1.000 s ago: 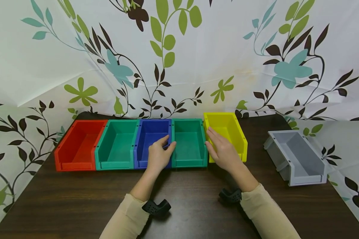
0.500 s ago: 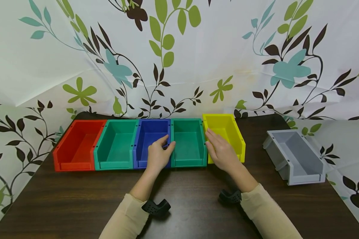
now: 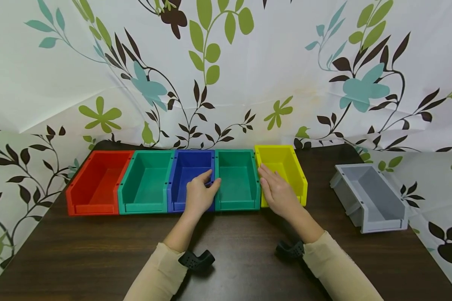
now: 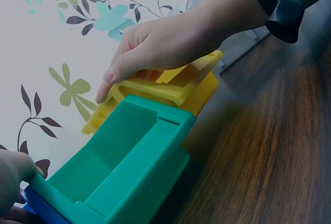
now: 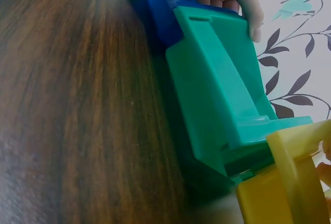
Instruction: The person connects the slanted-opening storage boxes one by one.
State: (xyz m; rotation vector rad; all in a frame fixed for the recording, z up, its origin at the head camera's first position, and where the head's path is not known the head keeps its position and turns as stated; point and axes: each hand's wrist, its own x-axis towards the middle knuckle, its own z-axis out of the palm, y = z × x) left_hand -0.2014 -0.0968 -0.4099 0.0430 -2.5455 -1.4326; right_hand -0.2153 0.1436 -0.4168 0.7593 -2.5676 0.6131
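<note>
A row of plastic storage bins stands side by side: red (image 3: 94,184), green (image 3: 147,179), blue (image 3: 190,161), a second green bin (image 3: 237,179) and yellow (image 3: 282,161). My left hand (image 3: 201,193) straddles the adjoining walls of the blue and second green bins. Its fingers curl down inside the blue bin while its thumb lies over the green wall. My right hand (image 3: 280,192) grips the left wall of the yellow bin, with fingers inside, seen in the left wrist view. The yellow bin sits close against the second green bin, slightly higher at its rim in that view.
A grey bin (image 3: 373,198) stands apart on the right, turned at an angle. Dark wood tabletop (image 3: 233,255) runs in front of the row. A white curtain with leaf patterns (image 3: 218,113) hangs right behind it.
The yellow bin has shifted slightly nearer and to the left, closer in line with the row. My right hand stays on it; my left hand has kept its place.
</note>
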